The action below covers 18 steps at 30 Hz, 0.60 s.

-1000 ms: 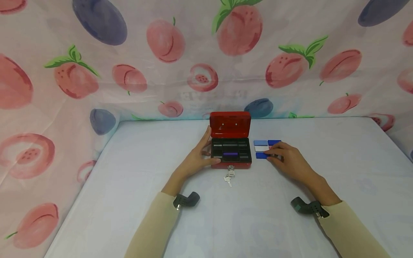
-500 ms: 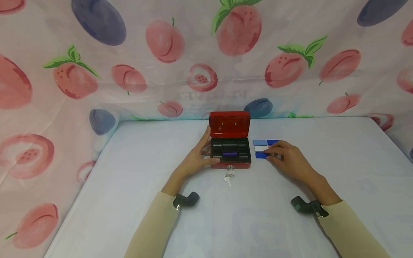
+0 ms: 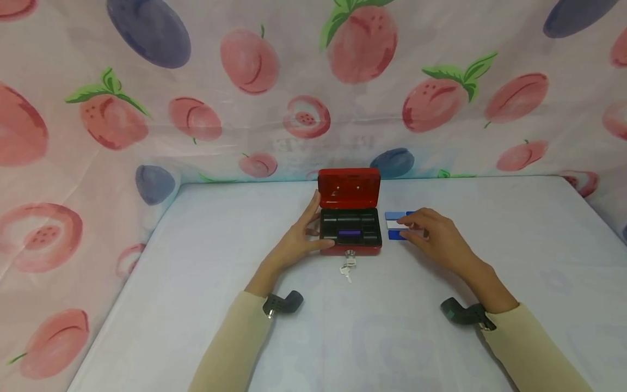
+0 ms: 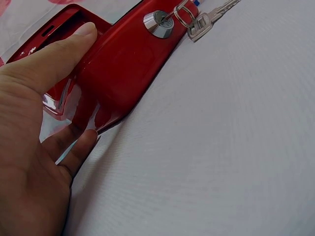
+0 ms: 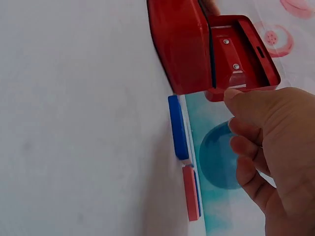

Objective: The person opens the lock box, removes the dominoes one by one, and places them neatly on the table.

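A red cash box (image 3: 351, 251) stands with its lid (image 3: 349, 188) raised and a black tray (image 3: 350, 219) inside. My left hand (image 3: 294, 239) grips its left side, thumb on the front rim. A key sits in the front lock (image 4: 158, 23), and a second key (image 4: 209, 20) hangs from its ring. My right hand (image 3: 441, 237) hovers over small flat blocks, fingers loosely bent; nothing shows between them in the right wrist view. The blocks include a light blue one (image 3: 394, 215), a white one (image 3: 394, 224), a dark blue one (image 3: 395, 235) and a pink one (image 5: 191, 194).
A purple bar-shaped piece (image 3: 350, 233) lies in the tray's front middle. The white tabletop (image 3: 313, 326) spreads around the box. Behind it hangs a fruit-printed cloth (image 3: 303, 65).
My right hand has risen slightly off the blocks, its fingertips spreading apart and shifting a little left. The left hand and the cash box stay as they were.
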Each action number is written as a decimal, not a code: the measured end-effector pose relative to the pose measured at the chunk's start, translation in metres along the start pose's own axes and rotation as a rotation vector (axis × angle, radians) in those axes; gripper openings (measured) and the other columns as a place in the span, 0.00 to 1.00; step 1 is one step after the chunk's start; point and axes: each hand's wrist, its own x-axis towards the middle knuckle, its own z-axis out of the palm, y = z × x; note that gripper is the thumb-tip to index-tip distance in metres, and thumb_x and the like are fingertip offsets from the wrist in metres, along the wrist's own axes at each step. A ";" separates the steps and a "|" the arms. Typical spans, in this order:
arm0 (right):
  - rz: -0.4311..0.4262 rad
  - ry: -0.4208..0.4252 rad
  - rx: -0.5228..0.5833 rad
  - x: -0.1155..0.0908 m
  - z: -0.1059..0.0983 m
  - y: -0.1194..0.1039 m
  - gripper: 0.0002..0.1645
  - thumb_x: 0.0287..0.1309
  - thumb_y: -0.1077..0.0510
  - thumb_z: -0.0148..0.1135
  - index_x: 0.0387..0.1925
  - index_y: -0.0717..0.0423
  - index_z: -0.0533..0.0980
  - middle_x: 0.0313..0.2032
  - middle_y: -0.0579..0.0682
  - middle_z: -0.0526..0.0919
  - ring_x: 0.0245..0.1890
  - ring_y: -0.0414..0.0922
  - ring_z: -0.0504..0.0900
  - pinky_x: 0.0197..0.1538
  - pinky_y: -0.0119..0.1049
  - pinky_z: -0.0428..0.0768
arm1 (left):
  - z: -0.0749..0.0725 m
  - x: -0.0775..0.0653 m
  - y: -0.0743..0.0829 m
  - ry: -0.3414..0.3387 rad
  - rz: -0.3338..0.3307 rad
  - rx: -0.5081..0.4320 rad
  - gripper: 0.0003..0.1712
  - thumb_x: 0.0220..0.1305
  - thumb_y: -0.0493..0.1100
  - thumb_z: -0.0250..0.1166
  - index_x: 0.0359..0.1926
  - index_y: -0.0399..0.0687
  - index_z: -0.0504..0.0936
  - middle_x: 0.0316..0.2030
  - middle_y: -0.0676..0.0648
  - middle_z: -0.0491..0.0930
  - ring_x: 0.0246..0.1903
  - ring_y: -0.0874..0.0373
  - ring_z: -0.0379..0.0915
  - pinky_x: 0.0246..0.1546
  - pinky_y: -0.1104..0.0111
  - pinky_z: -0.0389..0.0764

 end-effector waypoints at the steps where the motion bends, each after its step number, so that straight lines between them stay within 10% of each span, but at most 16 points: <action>1: -0.007 0.007 0.008 0.001 0.000 -0.002 0.18 0.46 0.68 0.73 0.42 0.57 0.82 0.34 0.49 0.80 0.31 0.41 0.73 0.28 0.32 0.76 | 0.000 -0.001 0.004 -0.005 0.005 -0.004 0.60 0.55 0.38 0.71 0.76 0.62 0.38 0.74 0.51 0.46 0.66 0.48 0.57 0.55 0.52 0.71; 18: -0.067 0.053 0.100 0.025 0.007 -0.035 0.19 0.45 0.67 0.74 0.42 0.55 0.81 0.37 0.49 0.82 0.34 0.43 0.75 0.28 0.32 0.75 | -0.002 -0.005 0.024 -0.017 0.001 -0.004 0.59 0.56 0.37 0.71 0.76 0.54 0.38 0.74 0.47 0.43 0.66 0.44 0.56 0.56 0.51 0.70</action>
